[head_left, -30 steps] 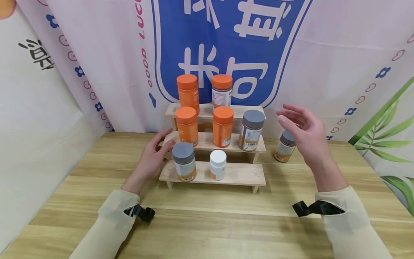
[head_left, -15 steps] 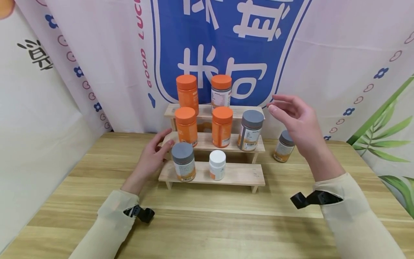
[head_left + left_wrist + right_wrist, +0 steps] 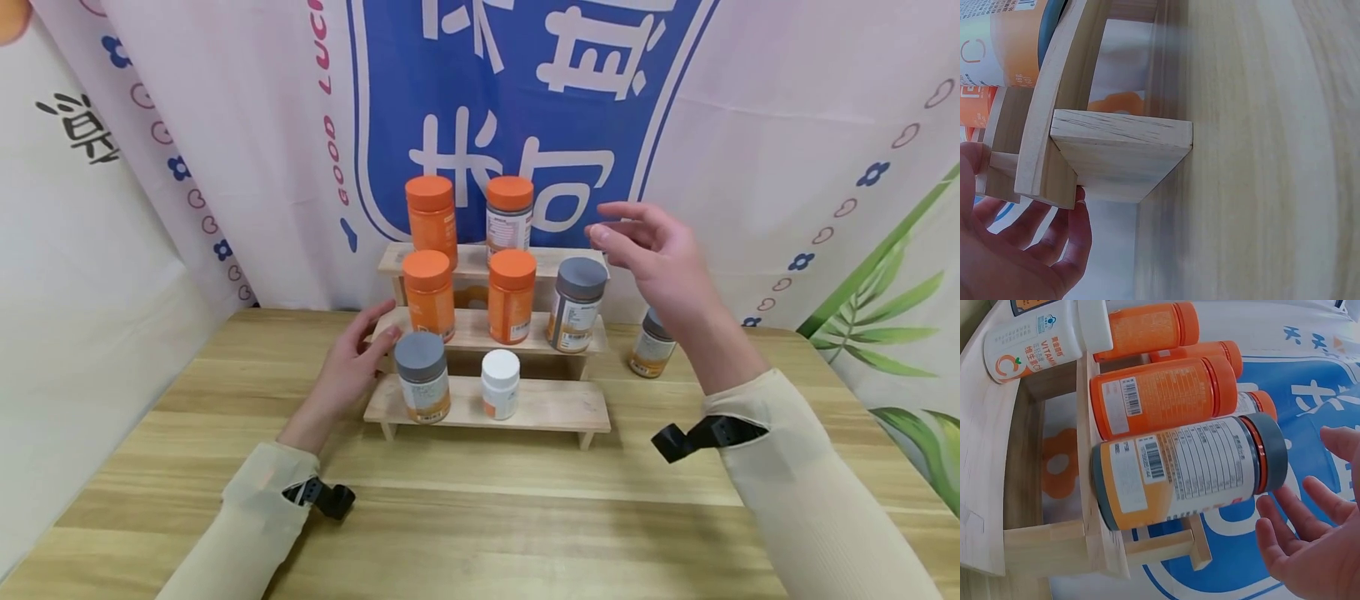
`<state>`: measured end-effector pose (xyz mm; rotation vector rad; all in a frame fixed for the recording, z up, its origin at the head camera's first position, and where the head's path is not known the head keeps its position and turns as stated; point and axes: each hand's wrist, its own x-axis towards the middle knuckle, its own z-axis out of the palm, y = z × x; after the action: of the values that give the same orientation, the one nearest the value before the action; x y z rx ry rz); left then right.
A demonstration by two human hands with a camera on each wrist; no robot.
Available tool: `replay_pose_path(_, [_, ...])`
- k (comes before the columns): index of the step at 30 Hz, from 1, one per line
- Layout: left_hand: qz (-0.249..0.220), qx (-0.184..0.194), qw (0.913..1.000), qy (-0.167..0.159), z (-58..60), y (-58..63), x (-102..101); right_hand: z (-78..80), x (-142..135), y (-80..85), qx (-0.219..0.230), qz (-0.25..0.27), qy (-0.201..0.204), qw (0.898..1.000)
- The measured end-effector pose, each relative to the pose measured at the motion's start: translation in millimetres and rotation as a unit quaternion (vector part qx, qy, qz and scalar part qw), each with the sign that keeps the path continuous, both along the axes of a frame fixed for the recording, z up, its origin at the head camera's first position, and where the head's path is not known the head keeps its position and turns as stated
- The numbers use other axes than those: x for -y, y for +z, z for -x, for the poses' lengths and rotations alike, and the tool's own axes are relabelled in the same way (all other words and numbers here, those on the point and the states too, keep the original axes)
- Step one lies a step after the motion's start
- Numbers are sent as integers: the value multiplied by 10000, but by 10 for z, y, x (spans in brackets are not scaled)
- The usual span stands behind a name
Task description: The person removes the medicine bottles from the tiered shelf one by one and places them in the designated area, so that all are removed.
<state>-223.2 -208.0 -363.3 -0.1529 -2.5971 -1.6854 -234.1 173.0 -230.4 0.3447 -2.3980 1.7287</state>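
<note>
My left hand [image 3: 351, 360] is at the left end of the stepped wooden display stand [image 3: 551, 408]; in the left wrist view its curled fingers [image 3: 1075, 240] hold the stand's end. My right hand [image 3: 660, 267] hovers with loose, parted fingers over the stand's right side, holding nothing. Nearest to it is a grey-lidded supplement jar [image 3: 576, 312] on the middle tier; the right wrist view shows the fingertips beside its lid [image 3: 1269, 453]. Two orange jars [image 3: 429, 304] share that tier. Below stand another grey-lidded jar [image 3: 422, 383] and a small white bottle [image 3: 500, 387].
Two orange-lidded jars [image 3: 432, 221] stand on the top tier. Another grey-lidded jar [image 3: 651, 348] is on the wooden table [image 3: 480, 517] right of the stand, partly behind my right forearm. A printed curtain [image 3: 750, 150] hangs close behind.
My right hand has moved left and slightly up, from above the jar on the table toward the grey-lidded jar on the middle tier. The left hand has stayed at the stand's end.
</note>
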Motion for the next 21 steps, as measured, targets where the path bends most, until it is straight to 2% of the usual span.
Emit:
replay_pose_path(14, [-17, 1, 10000, 0, 6, -6, 14, 54, 220, -41, 329, 237, 383, 9984])
replay_pose_path(21, [-100, 92, 9999, -41, 10, -3, 8, 72, 319, -49, 471, 162, 465, 9977])
